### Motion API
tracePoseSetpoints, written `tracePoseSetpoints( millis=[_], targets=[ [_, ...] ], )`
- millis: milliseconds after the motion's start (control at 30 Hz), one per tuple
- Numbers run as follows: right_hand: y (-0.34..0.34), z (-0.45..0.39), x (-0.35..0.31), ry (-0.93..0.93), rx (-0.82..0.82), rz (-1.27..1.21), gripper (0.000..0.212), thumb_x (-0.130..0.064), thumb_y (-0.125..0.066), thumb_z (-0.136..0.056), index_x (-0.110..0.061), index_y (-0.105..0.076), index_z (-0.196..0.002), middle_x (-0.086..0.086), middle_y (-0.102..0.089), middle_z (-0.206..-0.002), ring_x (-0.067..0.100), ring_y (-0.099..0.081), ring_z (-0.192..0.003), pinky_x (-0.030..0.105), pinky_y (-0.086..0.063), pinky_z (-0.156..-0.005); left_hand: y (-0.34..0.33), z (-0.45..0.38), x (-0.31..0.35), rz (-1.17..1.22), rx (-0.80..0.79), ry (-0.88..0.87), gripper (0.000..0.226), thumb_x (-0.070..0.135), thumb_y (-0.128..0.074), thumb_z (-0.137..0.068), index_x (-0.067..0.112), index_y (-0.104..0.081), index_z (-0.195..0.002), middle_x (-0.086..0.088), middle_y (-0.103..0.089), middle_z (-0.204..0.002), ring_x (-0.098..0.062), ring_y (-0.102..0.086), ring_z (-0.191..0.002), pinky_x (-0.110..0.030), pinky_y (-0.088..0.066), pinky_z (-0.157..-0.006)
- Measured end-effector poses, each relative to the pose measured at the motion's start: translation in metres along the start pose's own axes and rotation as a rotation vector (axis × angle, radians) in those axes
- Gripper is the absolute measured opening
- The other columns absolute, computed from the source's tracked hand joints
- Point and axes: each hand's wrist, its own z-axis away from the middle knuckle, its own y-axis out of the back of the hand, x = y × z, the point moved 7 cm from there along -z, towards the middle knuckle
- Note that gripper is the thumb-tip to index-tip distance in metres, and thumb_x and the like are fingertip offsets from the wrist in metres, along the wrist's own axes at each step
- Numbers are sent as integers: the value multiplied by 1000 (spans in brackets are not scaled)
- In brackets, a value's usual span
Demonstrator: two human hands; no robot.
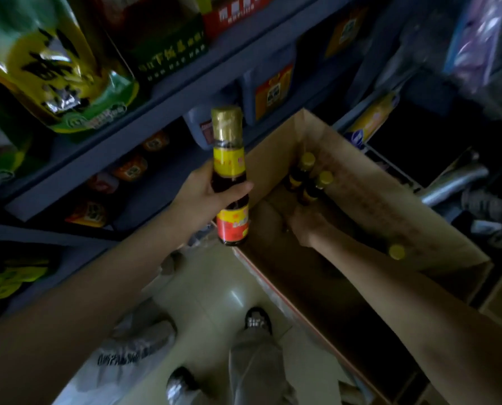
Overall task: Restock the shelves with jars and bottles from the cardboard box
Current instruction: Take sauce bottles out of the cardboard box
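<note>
Left hand (206, 197) grips bottle (229, 176); right hand (305, 226) fingers hidden in box (390, 206)

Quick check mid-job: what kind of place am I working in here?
Most likely a small grocery shop aisle. Blue shelves hold packaged snacks and labelled jugs, and an open cardboard box of bottles sits on the tiled floor while the left hand holds a sauce bottle.

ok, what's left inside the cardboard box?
Inside the cardboard box: two upright bottles at the far end, one yellow cap beside the right forearm. The right hand and shadow hide the rest.
</note>
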Motion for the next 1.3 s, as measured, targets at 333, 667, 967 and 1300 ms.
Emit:
tracePoseSetpoints(
  millis=[333,667,967,1300],
  targets=[
    [184,181,8,98,306,-960,44,-32,-66,-85,-13,-49,-121,1,-58,-115,19,-57,-108,38,-51,-92,60,78,74,48,-28,-52,27,19,-66,-82,16,-56,-108,-4,-64,-112,-21,-59,-108,-41,-46,-98],
    [366,418,-187,560,583,-1105,14,-18,-67,-78,-20,-59,-90,-7,-70,-73,7,-67,-67,19,-52,-59,246,286,154,24,-9,-360,24,13,-71,-77,22,-62,-97,11,-69,-91,6,-64,-81,-10,-50,-70],
    [504,599,-397,826,900,-745,32,-31,-68,-77,-20,-59,-106,-6,-67,-104,7,-65,-93,23,-54,-69,431,484,239,-149,326,-688,36,34,-75,-68,24,-62,-100,1,-72,-98,-8,-67,-90,-26,-54,-80],
    [589,636,-495,860,1449,-236,39,-31,-66,-85,-12,-54,-117,-4,-59,-107,12,-55,-102,20,-42,-84,545,560,266,-90,673,-926,29,20,-67,-74,27,-60,-101,21,-71,-92,6,-64,-90,-8,-50,-70]
  ],
)
